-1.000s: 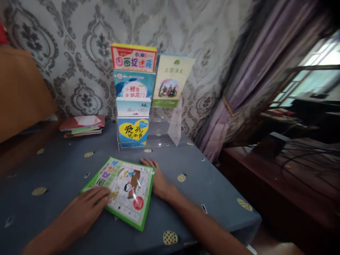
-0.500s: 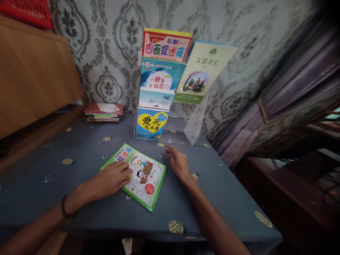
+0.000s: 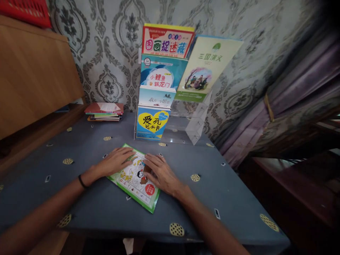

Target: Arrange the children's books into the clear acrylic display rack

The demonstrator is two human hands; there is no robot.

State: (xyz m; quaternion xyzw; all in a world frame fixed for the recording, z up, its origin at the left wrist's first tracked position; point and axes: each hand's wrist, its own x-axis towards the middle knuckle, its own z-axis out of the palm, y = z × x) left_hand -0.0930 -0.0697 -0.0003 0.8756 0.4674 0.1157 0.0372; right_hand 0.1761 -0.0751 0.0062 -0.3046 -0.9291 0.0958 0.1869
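Observation:
A picture book (image 3: 132,182) with a green border lies flat and turned at an angle on the blue-grey tablecloth (image 3: 87,202). My left hand (image 3: 117,161) rests across the book's left upper part, fingers stretched out, covering its title. Over the right upper part lies my right hand (image 3: 163,173), palm down with fingers spread. Neither hand is wrapped around the book; both lie flat on its cover.
Behind the book stands a clear acrylic rack (image 3: 195,129). On its left are several books, such as a yellow-heart book (image 3: 152,124); a pale green book (image 3: 207,71) leans at upper right. A book stack (image 3: 105,111) sits near the wooden cabinet (image 3: 39,74).
My right hand has moved left from the tablecloth onto the book. My left hand has slid up and slightly left-to-right along the cover. The book stays in about the same place.

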